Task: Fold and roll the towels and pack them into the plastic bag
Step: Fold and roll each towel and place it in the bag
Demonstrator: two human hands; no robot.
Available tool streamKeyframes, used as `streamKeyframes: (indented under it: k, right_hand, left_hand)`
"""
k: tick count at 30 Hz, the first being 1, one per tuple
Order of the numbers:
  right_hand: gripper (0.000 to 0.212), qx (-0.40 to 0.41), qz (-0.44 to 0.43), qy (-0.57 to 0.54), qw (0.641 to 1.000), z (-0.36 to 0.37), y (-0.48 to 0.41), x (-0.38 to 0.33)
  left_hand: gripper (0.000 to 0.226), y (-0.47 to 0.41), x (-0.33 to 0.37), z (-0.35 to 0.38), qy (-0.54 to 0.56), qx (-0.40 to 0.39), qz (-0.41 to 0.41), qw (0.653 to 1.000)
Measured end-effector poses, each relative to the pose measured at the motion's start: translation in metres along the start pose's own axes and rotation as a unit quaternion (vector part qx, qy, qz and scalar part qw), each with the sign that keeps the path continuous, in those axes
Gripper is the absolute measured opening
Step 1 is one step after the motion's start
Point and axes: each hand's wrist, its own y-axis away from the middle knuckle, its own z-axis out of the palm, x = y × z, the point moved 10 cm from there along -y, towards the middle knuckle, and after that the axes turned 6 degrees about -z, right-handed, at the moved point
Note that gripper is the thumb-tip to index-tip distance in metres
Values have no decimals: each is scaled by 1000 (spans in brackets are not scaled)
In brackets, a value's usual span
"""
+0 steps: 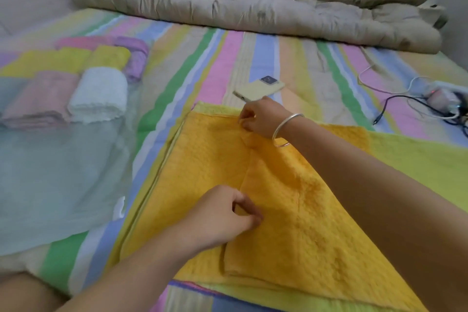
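Left hand (228,213) pinches the near end of the orange towel's (207,154) turned-over flap; right hand (260,119) pinches its far end, the towel lying on the striped bedsheet (266,58). Folding looks half done, rolling not begun. Several rolled towels (98,94) already sit in or at the plastic bag (58,180), left.
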Motion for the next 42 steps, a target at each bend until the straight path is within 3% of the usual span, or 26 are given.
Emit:
streamKeyframes:
  k: [5, 9, 19, 26, 31, 34, 36, 39, 42]
  right_hand:
    - [18, 152, 61, -39, 986, -37, 5, 2]
    - [17, 184, 68, -34, 980, -38, -4, -7]
    - [21, 109, 43, -24, 993, 19, -71, -77]
    - [20, 117, 52, 0, 992, 33, -77, -76]
    - [40, 128, 32, 39, 990, 33, -55, -84]
    - [55, 79, 42, 47, 995, 38, -19, -74]
    - [59, 37, 77, 53, 995, 41, 16, -52]
    - [62, -12, 152, 60, 987, 46, 80, -11]
    - [65, -55, 189, 64, 978, 58, 142, 13]
  left_hand:
    - [16, 21, -4, -25, -31, 64, 44, 997]
    - [19, 49, -12, -67, -76, 128, 56, 987]
    - [38, 78, -54, -101, -155, 232, 23, 960]
    - [39, 66, -66, -96, -222, 217, -32, 950]
    - [49, 69, -57, -93, -351, 222, -75, 907]
    - [58, 80, -31, -102, -439, 302, -60, 844]
    - [60, 77, -25, -86, -475, 291, -36, 829]
    - [47, 70, 1, -61, -436, 299, 77, 845]
    - [62, 48, -6, -22, -395, 187, 132, 890]
